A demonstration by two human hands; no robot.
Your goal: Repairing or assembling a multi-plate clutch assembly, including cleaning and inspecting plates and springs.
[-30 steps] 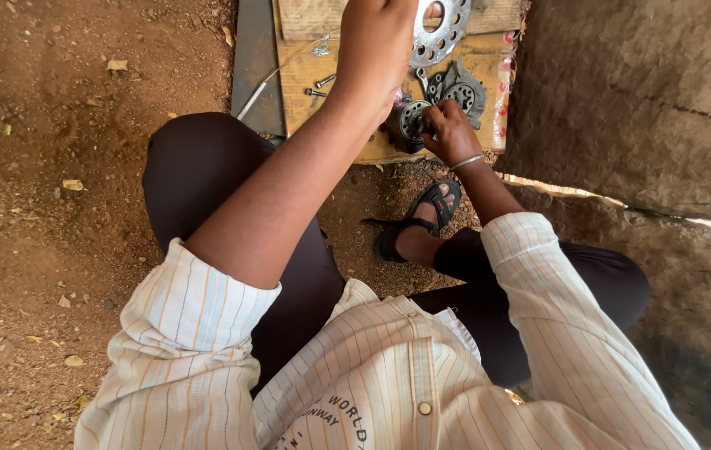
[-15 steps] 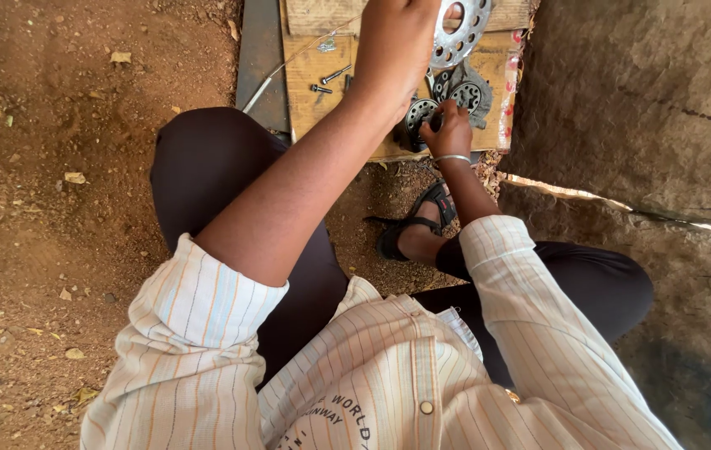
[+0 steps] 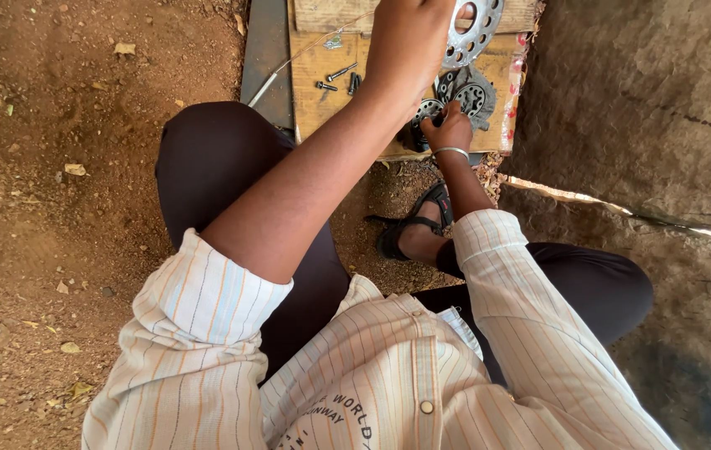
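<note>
Already the toothed metal disc (image 3: 474, 29) is up off the wooden board (image 3: 330, 79), pinched at its edge in the left hand (image 3: 409, 37). Below it, the right hand (image 3: 447, 129) presses its fingers closed on the dark round assembly (image 3: 459, 96) lying on the board. Several loose bolts (image 3: 339, 79) lie just beside it, untouched, so the job looks midway at best.
</note>
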